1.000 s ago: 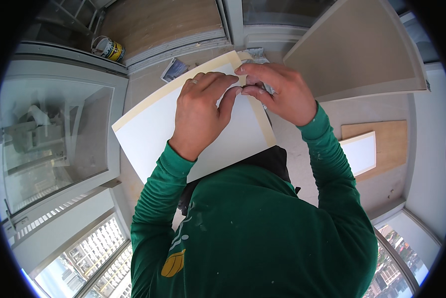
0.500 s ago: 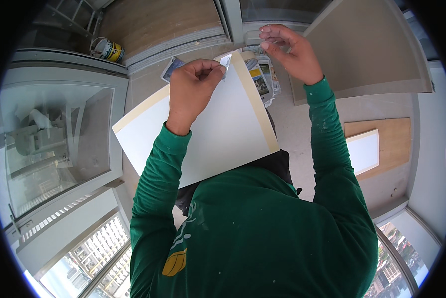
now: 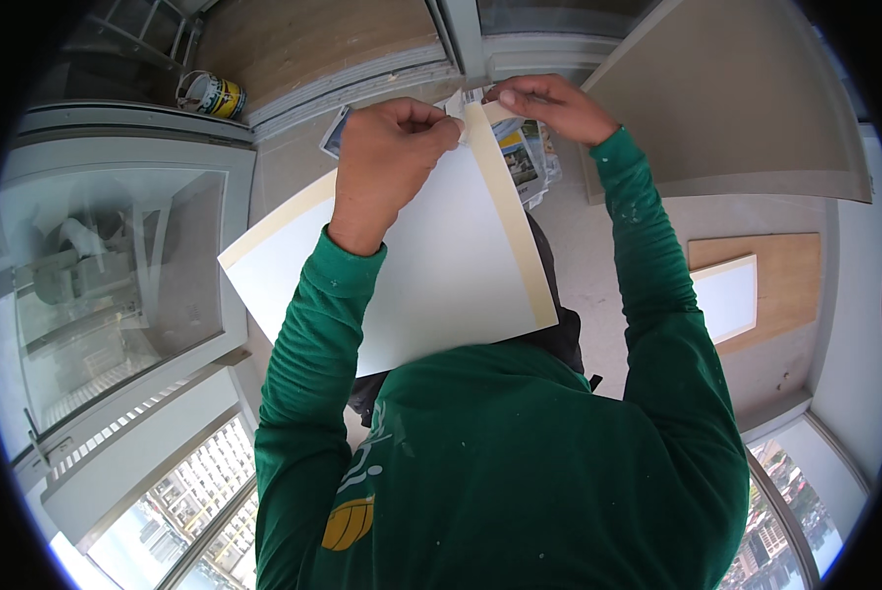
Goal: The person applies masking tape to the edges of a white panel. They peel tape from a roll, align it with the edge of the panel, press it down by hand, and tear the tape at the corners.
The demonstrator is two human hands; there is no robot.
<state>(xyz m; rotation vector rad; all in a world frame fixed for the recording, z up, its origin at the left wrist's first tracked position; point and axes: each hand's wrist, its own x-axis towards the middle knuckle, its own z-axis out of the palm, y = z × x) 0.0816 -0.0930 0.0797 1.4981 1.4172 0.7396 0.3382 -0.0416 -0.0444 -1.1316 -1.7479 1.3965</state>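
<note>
Coming back to the white board's [image 3: 441, 256] far corner, the right hand [image 3: 557, 105] joins the left hand [image 3: 387, 162], which pinches a small white scrap [image 3: 455, 101]. Both work there again; the right's grip cannot be told. The board sits over the person's legs [image 3: 556, 339].

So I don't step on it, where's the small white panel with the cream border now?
In the head view, the small white panel lies at the right on the brown board, just beyond the right sleeve.

The white board [image 3: 441, 265] lies askew beneath the left hand [image 3: 387, 162]; cream tape [image 3: 514, 218] borders two edges, one running down from near the right hand [image 3: 551, 105].
</note>
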